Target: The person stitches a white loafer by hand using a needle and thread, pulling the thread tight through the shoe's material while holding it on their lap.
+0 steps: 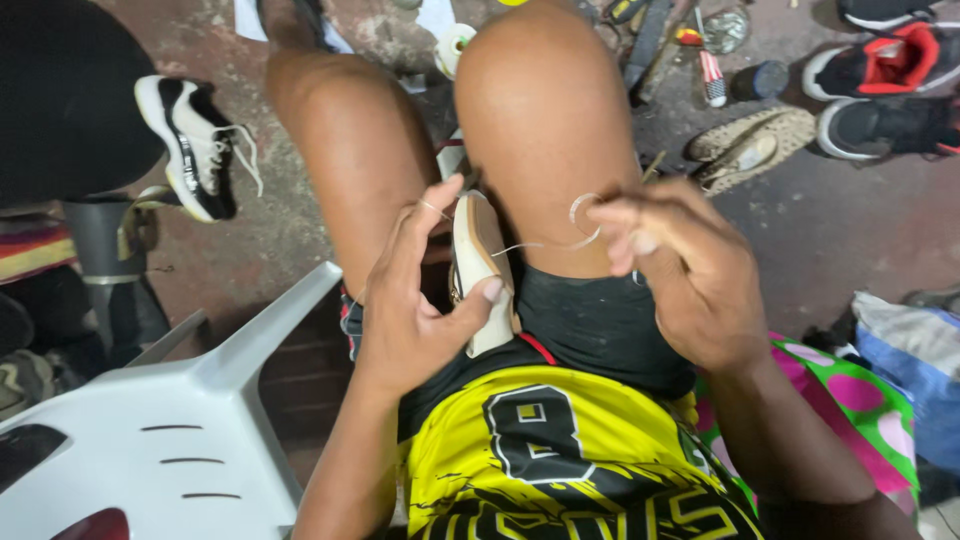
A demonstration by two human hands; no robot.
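Sneaker lying far left on floor. Left hand curled round pale shoe, wedged between thighs for steadiness, thumb pressing sole. Right hand pinching looped thread taut. Tools scattered far right.

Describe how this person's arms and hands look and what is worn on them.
Both forearms are bare: no sleeves, gloves, watch or bracelets show. The left hand and right hand show no rings, and the nails are short. The only clothing nearby is a yellow and black sports jersey over black shorts.
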